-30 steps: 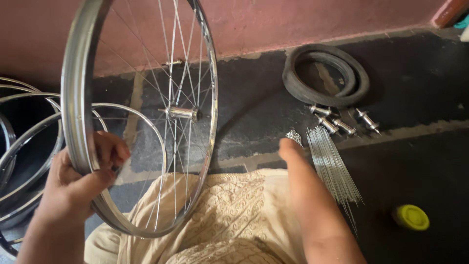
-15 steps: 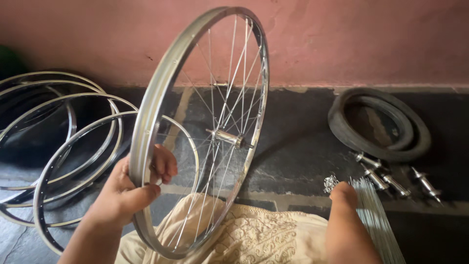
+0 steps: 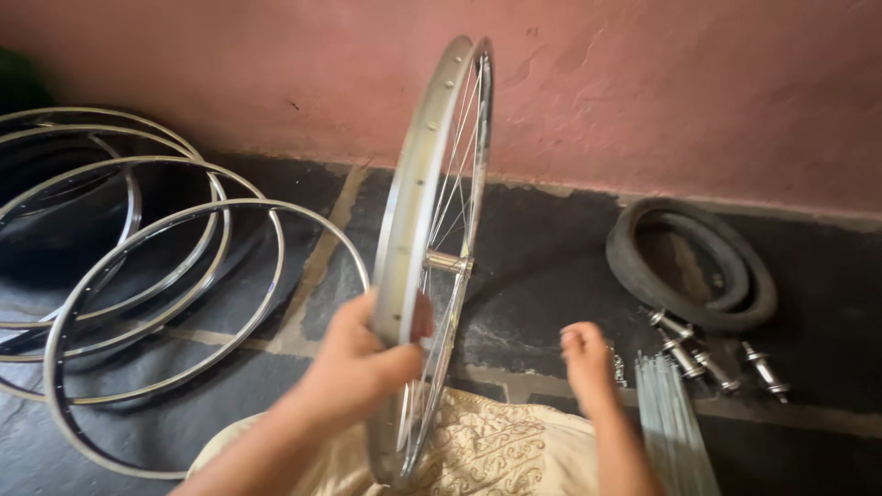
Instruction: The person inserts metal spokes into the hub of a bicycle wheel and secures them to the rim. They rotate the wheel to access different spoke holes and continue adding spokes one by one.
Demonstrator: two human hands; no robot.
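My left hand (image 3: 363, 363) grips the rim of a spoked metal bicycle wheel (image 3: 427, 202), which stands upright and nearly edge-on to me, its lower end resting on my cream patterned lap cloth (image 3: 496, 450). The wheel's hub (image 3: 448, 262) sits at the centre of the spokes. My right hand (image 3: 588, 363) hovers to the right of the wheel, fingers curled, close to a small pile of metal nipples (image 3: 618, 367); whether it holds anything is hidden. A bundle of loose spokes (image 3: 675, 422) lies just right of that hand.
Several bare rims (image 3: 156, 276) lie stacked on the dark stone floor at left. A rolled black tyre (image 3: 689, 266) lies at right, with a few metal hubs (image 3: 712, 354) in front of it. A pink wall (image 3: 643, 83) runs across the back.
The wheel has turned from facing me to nearly edge-on, still in my left hand. My view has shifted so the spare rims show more at left. My right hand stays near the spokes.
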